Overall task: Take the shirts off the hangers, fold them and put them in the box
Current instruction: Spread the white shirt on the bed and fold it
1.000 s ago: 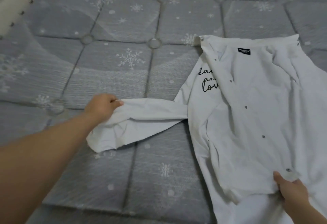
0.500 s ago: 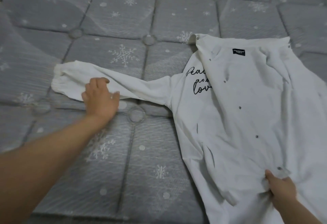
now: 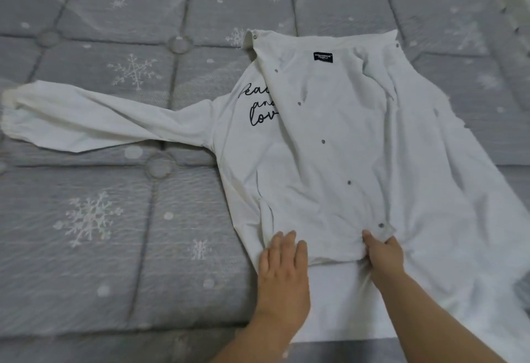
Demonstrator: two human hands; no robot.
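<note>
- Lying spread on a grey quilted mattress [image 3: 114,262], front side up: white snap-button shirt [image 3: 329,161], collar at the far end, hem at the near end.
- Shirt front panel is folded over the body, hiding part of the black script print [image 3: 258,107] on the chest.
- Black neck label [image 3: 323,57] shows inside the collar, far end of the shirt.
- Row of small grey snaps [image 3: 323,141] runs diagonally down the panel edge toward the hem.
- One long sleeve [image 3: 100,121] stretches out flat from the shirt's shoulder toward the left, cuff at the far left, resting on the mattress.
- Left hand [image 3: 284,265] rests flat on the shirt's near-left hem area, fingers straight and together, palm down, gripping nothing.
- Right hand [image 3: 384,253] at the shirt's hem, just right of the left hand, below the lowest snap; thumb and fingers pinch a bunch of the panel's bottom edge.
- Both forearms come in from the near edge, over the shirt's hem.
- Mattress has a snowflake pattern and tufted buttons, showing around the shirt on the left and far sides.
</note>
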